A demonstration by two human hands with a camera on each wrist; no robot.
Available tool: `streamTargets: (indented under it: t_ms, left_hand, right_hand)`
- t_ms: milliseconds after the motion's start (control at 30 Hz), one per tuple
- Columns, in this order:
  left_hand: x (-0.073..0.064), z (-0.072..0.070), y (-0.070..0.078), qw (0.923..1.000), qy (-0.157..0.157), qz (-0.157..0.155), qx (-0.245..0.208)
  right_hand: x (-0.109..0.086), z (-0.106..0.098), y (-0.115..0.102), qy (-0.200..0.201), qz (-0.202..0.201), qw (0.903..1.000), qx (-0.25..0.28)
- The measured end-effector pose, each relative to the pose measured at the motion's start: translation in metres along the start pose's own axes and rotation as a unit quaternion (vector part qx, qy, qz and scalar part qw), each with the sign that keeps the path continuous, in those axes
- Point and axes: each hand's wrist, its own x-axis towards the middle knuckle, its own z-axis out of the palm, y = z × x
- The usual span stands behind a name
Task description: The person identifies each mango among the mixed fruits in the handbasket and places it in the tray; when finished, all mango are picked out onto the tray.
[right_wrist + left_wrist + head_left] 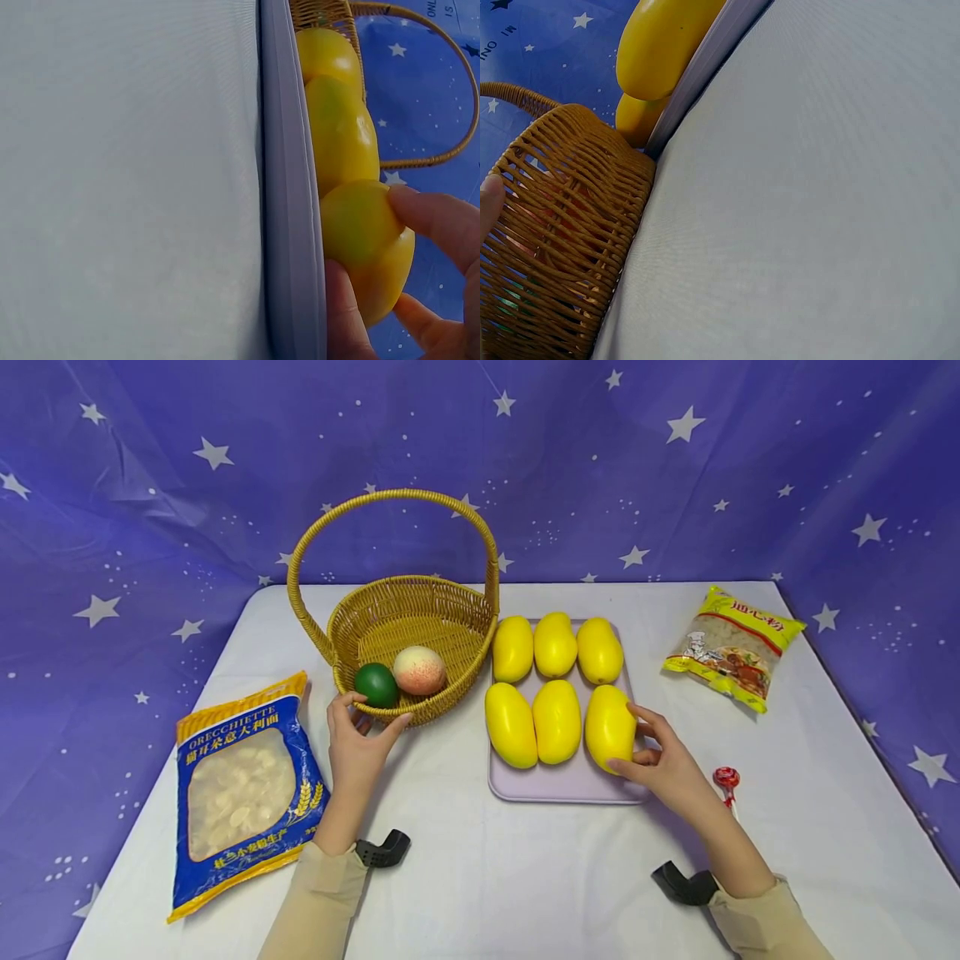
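Note:
My left hand (358,752) holds the near rim of the wicker basket (405,589). Its forefinger overlaps a round green fruit (376,685) inside, and its thumb lies along the rim. Beside the green fruit sits a pale peach (419,671). The left wrist view shows the thumb (489,202) against the woven wall (577,195). With thumb and fingers, my right hand (663,764) grips the front right yellow mango (610,727); this mango (367,247) also shows in the right wrist view. Several more mangoes (557,722) lie in two rows on the lilac tray (562,789).
Left of the basket lies a blue orecchiette pasta bag (240,793). A yellow pasta bag (735,647) rests at the back right. Near my right forearm is a red lollipop (726,778). A starry blue curtain (570,468) hangs behind the white table (495,877).

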Motion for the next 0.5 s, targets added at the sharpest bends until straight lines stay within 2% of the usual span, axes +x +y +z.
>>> streamTargets:
  t_ms: [500]
  left_hand:
    - [0.0006, 0.0008, -0.0019, 1.0000, 0.002, 0.006, -0.008]
  right_hand:
    - [0.0086, 0.0023, 0.0010, -0.004, -0.013, 0.9998, -0.017]
